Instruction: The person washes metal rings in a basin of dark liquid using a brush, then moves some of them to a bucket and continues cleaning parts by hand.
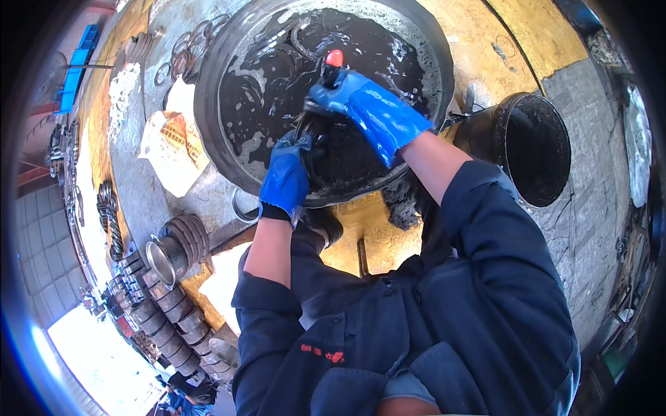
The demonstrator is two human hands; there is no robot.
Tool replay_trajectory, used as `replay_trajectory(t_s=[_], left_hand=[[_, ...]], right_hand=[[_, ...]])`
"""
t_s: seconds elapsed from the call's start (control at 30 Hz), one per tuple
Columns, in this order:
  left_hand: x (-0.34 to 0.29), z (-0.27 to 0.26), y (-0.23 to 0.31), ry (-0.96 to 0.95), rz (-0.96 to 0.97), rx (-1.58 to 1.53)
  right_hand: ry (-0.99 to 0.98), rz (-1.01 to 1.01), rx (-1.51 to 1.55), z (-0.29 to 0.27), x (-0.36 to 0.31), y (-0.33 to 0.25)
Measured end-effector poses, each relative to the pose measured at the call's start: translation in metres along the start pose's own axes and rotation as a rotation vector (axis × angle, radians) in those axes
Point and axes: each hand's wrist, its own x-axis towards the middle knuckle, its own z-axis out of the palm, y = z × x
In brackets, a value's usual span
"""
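Note:
A wide round basin (208, 114) of dark, foam-flecked liquid stands in front of me. Over it my right hand (364, 104), in a blue rubber glove, is closed round a tool with a red handle end (334, 58); its working end is hidden by the glove. My left hand (286, 170), gloved the same way, grips a dark curved metal ring (314, 154) at the near side of the basin. The two hands are close together, the right one farther away. Another curved ring (300, 40) shows in the liquid at the far side.
Right of the basin lies a black bucket (534, 149), its mouth turned sideways. To the left are a white sack (177, 156), loose rings (184, 62) and a row of ribbed rings (186, 239). Stacked dark cylindrical parts (170, 312) fill the lower left.

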Motion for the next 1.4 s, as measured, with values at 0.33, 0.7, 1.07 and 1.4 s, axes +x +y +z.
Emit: replay_trajectory(t_s=[0.33, 0.7, 1.07, 1.4], left_hand=[[-0.012, 0.002, 0.011, -0.013, -0.011, -0.025], [0.011, 0.004, 0.009, 0.063, -0.228, 0.084], [0.026, 0.031, -0.005, -0.096, 0.015, 0.162], [-0.001, -0.015, 0.003, 0.087, 0.050, 0.242]], right_hand=[[-0.197, -0.067, 0.198, -0.003, -0.011, -0.023], [0.143, 0.308, -0.221, -0.032, -0.003, 0.007], [0.474, 0.229, 0.036, -0.085, 0.010, 0.027], [-0.158, -0.035, 0.245, -0.022, -0.007, -0.022]])
